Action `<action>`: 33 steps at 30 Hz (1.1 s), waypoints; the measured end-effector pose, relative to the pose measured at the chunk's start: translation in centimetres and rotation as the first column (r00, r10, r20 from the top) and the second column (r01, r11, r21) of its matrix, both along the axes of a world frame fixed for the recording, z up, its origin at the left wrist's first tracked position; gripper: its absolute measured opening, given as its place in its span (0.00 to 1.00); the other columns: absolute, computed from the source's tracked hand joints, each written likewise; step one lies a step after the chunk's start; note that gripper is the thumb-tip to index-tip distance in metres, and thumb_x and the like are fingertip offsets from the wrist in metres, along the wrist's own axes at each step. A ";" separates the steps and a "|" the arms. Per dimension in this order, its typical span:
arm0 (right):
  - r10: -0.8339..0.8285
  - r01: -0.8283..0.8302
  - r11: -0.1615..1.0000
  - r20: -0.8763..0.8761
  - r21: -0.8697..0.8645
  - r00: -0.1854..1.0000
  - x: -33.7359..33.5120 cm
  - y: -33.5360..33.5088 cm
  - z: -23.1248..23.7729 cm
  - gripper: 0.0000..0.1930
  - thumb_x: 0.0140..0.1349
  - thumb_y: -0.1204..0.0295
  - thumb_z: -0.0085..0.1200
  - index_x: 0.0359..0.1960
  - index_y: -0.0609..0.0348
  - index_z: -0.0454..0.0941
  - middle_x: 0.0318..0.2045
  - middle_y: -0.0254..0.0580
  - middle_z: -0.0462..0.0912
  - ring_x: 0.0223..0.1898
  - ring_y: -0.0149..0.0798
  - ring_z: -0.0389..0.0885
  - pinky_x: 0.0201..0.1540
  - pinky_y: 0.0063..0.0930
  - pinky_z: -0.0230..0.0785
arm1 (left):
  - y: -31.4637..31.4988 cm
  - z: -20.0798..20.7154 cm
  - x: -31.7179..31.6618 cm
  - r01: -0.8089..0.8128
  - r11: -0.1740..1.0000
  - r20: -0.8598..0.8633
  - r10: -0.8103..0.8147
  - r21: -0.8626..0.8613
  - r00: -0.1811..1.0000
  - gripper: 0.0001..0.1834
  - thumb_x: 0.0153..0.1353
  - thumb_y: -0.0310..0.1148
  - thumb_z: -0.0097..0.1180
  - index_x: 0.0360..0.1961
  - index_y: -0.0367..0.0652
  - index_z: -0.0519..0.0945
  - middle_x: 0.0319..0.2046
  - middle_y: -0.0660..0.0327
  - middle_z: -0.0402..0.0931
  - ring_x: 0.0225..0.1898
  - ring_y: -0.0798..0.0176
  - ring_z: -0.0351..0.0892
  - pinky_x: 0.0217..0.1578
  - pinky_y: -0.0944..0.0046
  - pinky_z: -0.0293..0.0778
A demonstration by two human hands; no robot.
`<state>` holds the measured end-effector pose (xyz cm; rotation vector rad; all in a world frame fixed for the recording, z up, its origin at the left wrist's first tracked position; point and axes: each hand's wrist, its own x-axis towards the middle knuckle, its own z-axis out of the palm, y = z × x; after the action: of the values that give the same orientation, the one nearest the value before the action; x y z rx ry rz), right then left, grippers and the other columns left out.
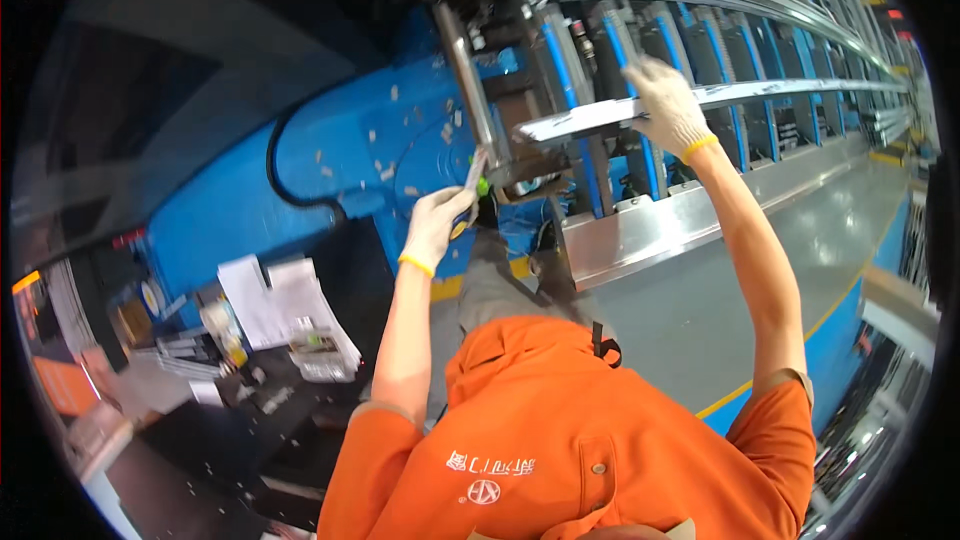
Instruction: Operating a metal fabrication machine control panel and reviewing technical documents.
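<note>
My right hand [664, 106], in a white knitted glove with a yellow cuff, is closed round a long pale metal profile [585, 122] near its left end. The profile runs off to the right across the rack's rollers. Lower and to the left, my gloved left hand [436, 226] grips a small tool [461, 228] with a yellow and dark body; its exact kind is hard to make out. A pale flat strip [475, 171] points up from that hand toward a round metal bar [467, 75]. Something bright green shows beside the strip.
A blue machine bed [330, 155] with scattered offcuts lies at left. The rack [690, 40] has blue-edged uprights and a steel ledge [650, 237] along its front. Papers [268, 302] and small parts lie on a dark table [225, 420]. Grey floor [650, 325] stretches behind the ledge.
</note>
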<state>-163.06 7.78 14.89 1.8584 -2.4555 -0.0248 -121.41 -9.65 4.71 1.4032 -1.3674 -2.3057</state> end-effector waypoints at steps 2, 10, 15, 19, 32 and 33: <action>-0.001 0.011 0.984 0.058 -0.176 0.998 5.3 -0.8 0.6 0.35 0.59 0.80 0.74 0.72 0.58 0.84 0.74 0.56 0.83 0.74 0.60 0.82 0.76 0.50 0.76 | 2.6 -0.3 0.3 -0.070 0.989 -0.051 0.078 0.130 0.996 0.13 0.81 0.35 0.65 0.42 0.35 0.90 0.33 0.60 0.87 0.32 0.67 0.80 0.37 0.70 0.74; -0.015 0.165 0.959 0.536 -0.232 0.844 16.8 8.5 -4.6 0.24 0.72 0.80 0.65 0.70 0.62 0.86 0.79 0.57 0.79 0.77 0.56 0.80 0.78 0.46 0.75 | 10.5 -1.3 -5.2 -0.375 0.734 -0.047 0.483 0.567 0.874 0.13 0.78 0.38 0.68 0.39 0.39 0.91 0.32 0.61 0.87 0.30 0.68 0.82 0.34 0.72 0.75; -0.157 0.253 0.949 0.412 -0.189 0.898 17.8 16.7 -8.1 0.25 0.76 0.78 0.61 0.74 0.62 0.83 0.82 0.59 0.75 0.79 0.59 0.76 0.82 0.48 0.70 | 12.0 -2.6 -8.4 -0.487 0.620 -0.035 0.638 0.615 0.769 0.15 0.74 0.42 0.72 0.37 0.39 0.92 0.31 0.61 0.87 0.30 0.67 0.82 0.33 0.72 0.75; -0.289 0.381 0.896 0.350 -0.230 0.891 16.8 20.9 -10.8 0.27 0.78 0.76 0.58 0.77 0.62 0.80 0.83 0.62 0.72 0.82 0.62 0.72 0.85 0.50 0.65 | 12.5 -3.4 -9.3 -0.525 0.638 0.050 0.608 0.563 0.792 0.16 0.72 0.43 0.74 0.36 0.40 0.92 0.30 0.61 0.86 0.28 0.68 0.80 0.31 0.72 0.73; -0.347 0.424 0.875 0.310 -0.233 0.885 16.7 21.4 -13.2 0.31 0.80 0.72 0.48 0.83 0.63 0.72 0.84 0.62 0.69 0.83 0.62 0.67 0.88 0.55 0.55 | 12.7 -4.2 -9.2 -0.498 0.639 0.021 0.603 0.586 0.798 0.17 0.69 0.46 0.76 0.38 0.40 0.93 0.27 0.63 0.83 0.24 0.70 0.72 0.26 0.69 0.66; -0.350 0.424 0.877 0.303 -0.226 0.886 16.7 21.4 -13.1 0.31 0.80 0.72 0.48 0.84 0.62 0.72 0.84 0.62 0.69 0.82 0.62 0.67 0.88 0.55 0.55 | 12.9 -4.4 -9.2 -0.499 0.653 0.016 0.598 0.570 0.801 0.18 0.69 0.46 0.76 0.39 0.39 0.93 0.27 0.63 0.83 0.24 0.70 0.72 0.27 0.68 0.67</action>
<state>-146.40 29.17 1.75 1.2928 -2.7783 0.5550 -130.58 3.23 0.34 1.4230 -0.1273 -2.3613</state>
